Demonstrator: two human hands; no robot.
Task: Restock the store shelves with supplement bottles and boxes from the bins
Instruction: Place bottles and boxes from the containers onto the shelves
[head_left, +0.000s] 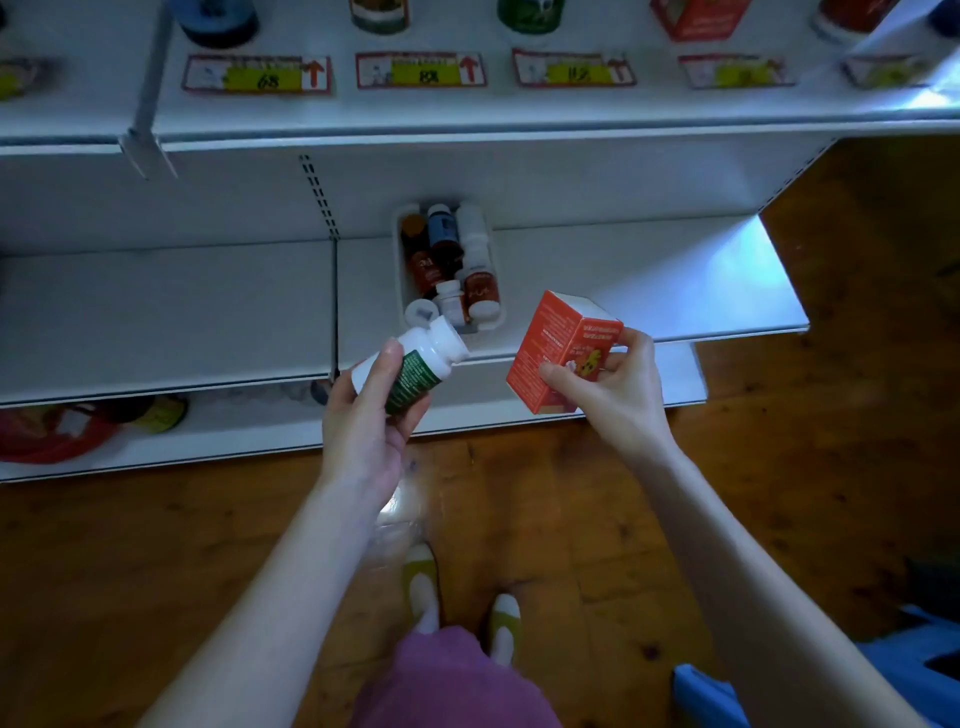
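My left hand (363, 415) grips a white bottle with a green label and white cap (415, 366), tilted with the cap toward the shelf. My right hand (608, 384) holds an orange-red box with a white top (558, 338) by its lower end. Both are held in front of the lower white shelf (649, 270). Just beyond them a white bin (402, 283) sits on that shelf, holding several bottles (452, 265) with white caps and red or blue labels.
The upper shelf (467, 111) carries price tags (421, 70) and a row of bottles and a red box (696, 18) at its back. A red and yellow item (78, 421) lies on the bottom shelf at left. Blue bin edges (727, 691) show at lower right on the wooden floor.
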